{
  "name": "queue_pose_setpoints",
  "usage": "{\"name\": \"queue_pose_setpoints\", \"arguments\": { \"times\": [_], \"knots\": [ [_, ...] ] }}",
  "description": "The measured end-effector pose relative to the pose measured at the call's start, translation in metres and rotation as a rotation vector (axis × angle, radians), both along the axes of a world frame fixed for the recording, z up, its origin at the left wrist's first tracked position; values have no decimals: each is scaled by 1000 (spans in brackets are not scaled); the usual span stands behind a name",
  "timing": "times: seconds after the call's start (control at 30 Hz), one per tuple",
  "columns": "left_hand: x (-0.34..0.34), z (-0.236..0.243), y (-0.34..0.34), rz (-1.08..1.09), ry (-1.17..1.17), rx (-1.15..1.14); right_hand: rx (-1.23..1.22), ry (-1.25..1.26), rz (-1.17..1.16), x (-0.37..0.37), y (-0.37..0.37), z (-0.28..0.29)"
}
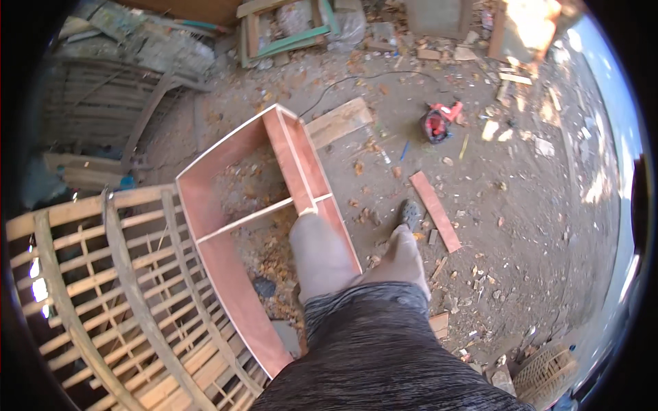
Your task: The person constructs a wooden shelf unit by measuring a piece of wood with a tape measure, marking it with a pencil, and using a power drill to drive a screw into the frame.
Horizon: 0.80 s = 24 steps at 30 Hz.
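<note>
Neither of my hands is in view. Before me stands an open rectangular wooden frame (240, 301) of reddish-brown boards with pale edges. A long divider (291, 161) and a thin crosspiece (257, 218) split it into compartments. My left leg (321, 253) is at the frame, its knee in front of the joint where the divider meets the crosspiece. Outside the frame, on the right, my other foot in a dark shoe (410, 214) rests on the ground. Close to that shoe lies a loose reddish board (436, 212).
A slatted wooden structure (130, 288) adjoins the frame's left side. A bare plank (340, 123) lies beyond its far end. Farther right is a red and dark object (436, 123), its kind unclear. Old green-edged frames (291, 41) lie at the back; a woven basket (545, 377) stands lower right.
</note>
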<state>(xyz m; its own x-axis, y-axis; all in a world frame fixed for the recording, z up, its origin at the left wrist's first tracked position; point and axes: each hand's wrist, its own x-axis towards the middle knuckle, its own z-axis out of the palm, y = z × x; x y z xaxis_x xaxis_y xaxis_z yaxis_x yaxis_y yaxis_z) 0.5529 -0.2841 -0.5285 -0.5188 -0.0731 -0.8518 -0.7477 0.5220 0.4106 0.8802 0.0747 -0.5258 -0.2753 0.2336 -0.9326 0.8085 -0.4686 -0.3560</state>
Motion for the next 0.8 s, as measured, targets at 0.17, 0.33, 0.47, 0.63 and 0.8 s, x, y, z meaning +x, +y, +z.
{"name": "queue_pose_setpoints", "arguments": {
  "times": [0.17,0.33,0.47,0.63,0.8],
  "knots": [
    [20,33,12,10,-16,-25,-68,-50,-39,13,-20,42],
    [36,45,22,16,-15,-36,-3,-16,-40,1,4,48],
    [48,42,31,19,-6,-22,57,17,-25,-6,29,49],
    [56,32,49,23,50,38,114,40,8,-14,61,60],
    [57,20,84,37,174,119,160,64,79,-25,104,68]
  ]
}}
